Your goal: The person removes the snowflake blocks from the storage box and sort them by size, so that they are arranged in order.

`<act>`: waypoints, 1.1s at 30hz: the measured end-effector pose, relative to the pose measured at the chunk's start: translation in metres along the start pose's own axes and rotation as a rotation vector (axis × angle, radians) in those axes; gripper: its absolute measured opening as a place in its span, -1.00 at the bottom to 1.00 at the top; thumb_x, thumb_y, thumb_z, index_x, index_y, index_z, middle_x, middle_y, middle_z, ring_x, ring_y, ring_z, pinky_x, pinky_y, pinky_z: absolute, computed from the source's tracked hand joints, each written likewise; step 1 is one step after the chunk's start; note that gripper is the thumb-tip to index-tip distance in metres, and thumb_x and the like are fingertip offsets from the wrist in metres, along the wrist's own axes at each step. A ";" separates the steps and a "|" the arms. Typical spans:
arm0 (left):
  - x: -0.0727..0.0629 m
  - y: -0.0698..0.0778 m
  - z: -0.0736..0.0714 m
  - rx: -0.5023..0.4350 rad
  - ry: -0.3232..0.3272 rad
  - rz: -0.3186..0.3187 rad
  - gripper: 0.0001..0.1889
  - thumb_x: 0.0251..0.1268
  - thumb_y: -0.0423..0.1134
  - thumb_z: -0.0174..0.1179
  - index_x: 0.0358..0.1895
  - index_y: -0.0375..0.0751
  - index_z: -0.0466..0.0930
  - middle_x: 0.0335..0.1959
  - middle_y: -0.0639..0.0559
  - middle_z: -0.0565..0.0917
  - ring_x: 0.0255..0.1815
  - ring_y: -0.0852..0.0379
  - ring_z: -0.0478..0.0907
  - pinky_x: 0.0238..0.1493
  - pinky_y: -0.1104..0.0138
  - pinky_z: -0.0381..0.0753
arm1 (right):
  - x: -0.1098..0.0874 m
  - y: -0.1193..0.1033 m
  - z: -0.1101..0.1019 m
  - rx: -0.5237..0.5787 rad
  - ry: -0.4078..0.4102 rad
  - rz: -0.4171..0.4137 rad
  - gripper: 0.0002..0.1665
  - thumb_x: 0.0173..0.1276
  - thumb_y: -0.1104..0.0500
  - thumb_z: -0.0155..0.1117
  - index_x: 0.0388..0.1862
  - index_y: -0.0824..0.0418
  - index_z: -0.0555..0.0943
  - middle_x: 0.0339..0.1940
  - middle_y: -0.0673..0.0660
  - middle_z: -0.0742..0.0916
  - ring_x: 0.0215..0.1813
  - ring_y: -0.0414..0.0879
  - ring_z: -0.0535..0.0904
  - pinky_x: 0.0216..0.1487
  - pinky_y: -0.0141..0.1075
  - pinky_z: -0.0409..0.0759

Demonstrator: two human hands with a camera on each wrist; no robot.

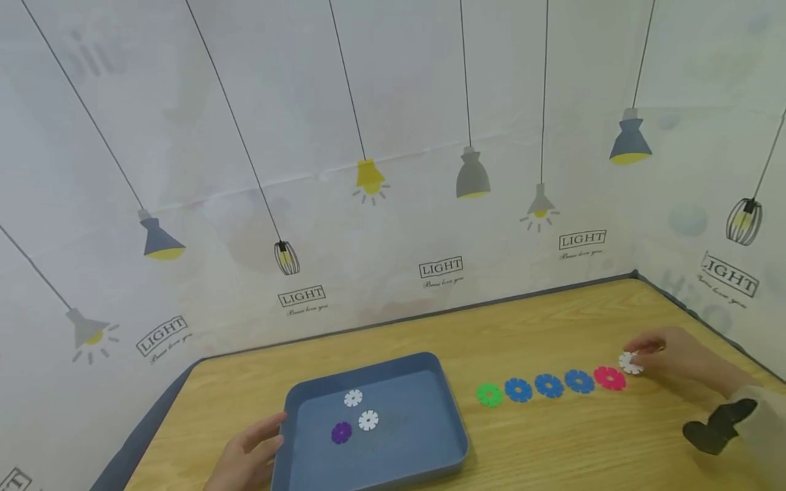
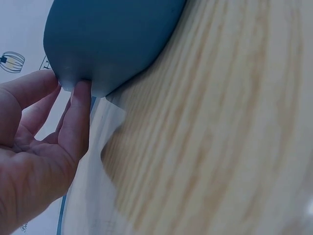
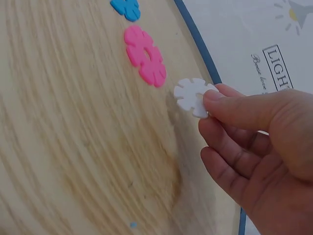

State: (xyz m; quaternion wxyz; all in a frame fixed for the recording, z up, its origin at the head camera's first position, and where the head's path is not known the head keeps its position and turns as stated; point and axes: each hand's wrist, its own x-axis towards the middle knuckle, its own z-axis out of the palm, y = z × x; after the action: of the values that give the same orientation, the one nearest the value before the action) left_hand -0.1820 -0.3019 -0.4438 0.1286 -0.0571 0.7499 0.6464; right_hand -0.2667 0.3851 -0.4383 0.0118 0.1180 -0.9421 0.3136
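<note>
Your table [image 1: 552,450] has a pale wood-grain top. Directly on it sits the blue tray [image 1: 411,436]; to the tray's right, you have a slightly curved row of flat, notched discs: one green [image 1: 484,399], three blue [image 1: 542,391], then one pink [image 1: 602,382].

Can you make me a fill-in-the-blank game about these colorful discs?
1. The right hand pinches a disc colored ____.
2. The left hand touches the tray, where two white discs lie with one ____ disc.
3. The row on the table has ____ blue discs.
4. The row's disc nearest the tray is ____.

Missing words: white; purple; three; green.
</note>
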 end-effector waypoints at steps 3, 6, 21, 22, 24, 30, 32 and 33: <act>0.000 0.001 0.001 -0.002 0.005 0.006 -0.35 0.29 -0.12 0.12 0.33 -0.40 0.14 0.31 -0.44 0.15 0.04 -0.11 0.49 -0.03 0.07 0.55 | -0.002 0.006 -0.002 0.004 -0.020 0.050 -0.64 0.13 0.14 0.36 -0.20 0.41 0.63 -0.29 0.16 0.68 -0.34 -0.26 0.50 -0.38 -0.36 0.53; -0.001 0.002 0.001 -0.004 0.001 0.010 -0.35 0.29 -0.12 0.12 0.33 -0.40 0.13 0.31 -0.44 0.14 0.04 -0.10 0.49 -0.02 0.07 0.55 | -0.002 0.010 -0.004 0.033 -0.064 0.107 -0.58 0.14 0.11 0.35 -0.18 0.44 0.61 -0.28 0.18 0.68 -0.32 -0.19 0.51 -0.38 -0.36 0.54; 0.001 0.002 0.001 0.026 0.014 0.026 -0.37 0.29 -0.14 0.11 0.32 -0.42 0.16 0.29 -0.46 0.16 0.04 -0.09 0.47 -0.04 0.08 0.55 | -0.004 0.007 0.001 0.028 -0.082 0.064 -0.67 0.12 0.22 0.35 -0.21 0.46 0.62 -0.28 0.23 0.68 -0.34 -0.31 0.48 -0.35 -0.41 0.54; 0.001 0.002 0.001 0.026 0.014 0.027 -0.37 0.29 -0.14 0.12 0.32 -0.42 0.16 0.29 -0.46 0.16 0.04 -0.09 0.48 -0.04 0.08 0.55 | -0.004 0.007 0.001 0.030 -0.084 0.065 -0.66 0.12 0.22 0.35 -0.21 0.46 0.62 -0.28 0.23 0.68 -0.33 -0.31 0.48 -0.35 -0.41 0.54; 0.002 0.001 0.001 0.027 0.017 0.029 -0.37 0.28 -0.14 0.13 0.31 -0.42 0.17 0.29 -0.46 0.17 0.03 -0.09 0.49 -0.04 0.08 0.56 | -0.005 0.007 0.001 0.032 -0.088 0.062 -0.66 0.11 0.22 0.35 -0.22 0.46 0.62 -0.28 0.23 0.68 -0.33 -0.31 0.48 -0.35 -0.41 0.54; 0.001 0.001 0.001 0.026 0.032 0.021 -0.36 0.26 -0.14 0.15 0.31 -0.40 0.19 0.28 -0.45 0.19 0.02 -0.08 0.50 -0.04 0.08 0.56 | -0.006 0.008 0.001 0.031 -0.097 0.058 -0.72 0.10 0.25 0.34 -0.26 0.44 0.63 -0.30 0.21 0.68 -0.32 -0.28 0.50 -0.35 -0.40 0.54; 0.001 0.001 0.002 0.026 0.033 0.020 -0.37 0.26 -0.14 0.15 0.31 -0.40 0.19 0.28 -0.45 0.19 0.03 -0.08 0.49 -0.04 0.09 0.56 | -0.006 0.009 0.001 0.028 -0.097 0.057 -0.73 0.10 0.25 0.34 -0.27 0.43 0.64 -0.30 0.21 0.69 -0.32 -0.28 0.50 -0.35 -0.41 0.54; 0.001 0.001 0.002 0.025 0.034 0.019 -0.37 0.26 -0.14 0.15 0.31 -0.40 0.19 0.28 -0.45 0.19 0.03 -0.08 0.49 -0.04 0.09 0.56 | -0.006 0.009 0.002 0.027 -0.097 0.056 -0.73 0.10 0.25 0.34 -0.26 0.43 0.63 -0.30 0.21 0.69 -0.32 -0.29 0.50 -0.35 -0.41 0.54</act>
State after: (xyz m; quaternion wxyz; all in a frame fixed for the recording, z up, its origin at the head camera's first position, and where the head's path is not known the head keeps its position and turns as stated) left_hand -0.1832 -0.2999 -0.4433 0.1104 -0.0592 0.7604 0.6372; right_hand -0.2626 0.3927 -0.4457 -0.0443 0.1067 -0.9401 0.3206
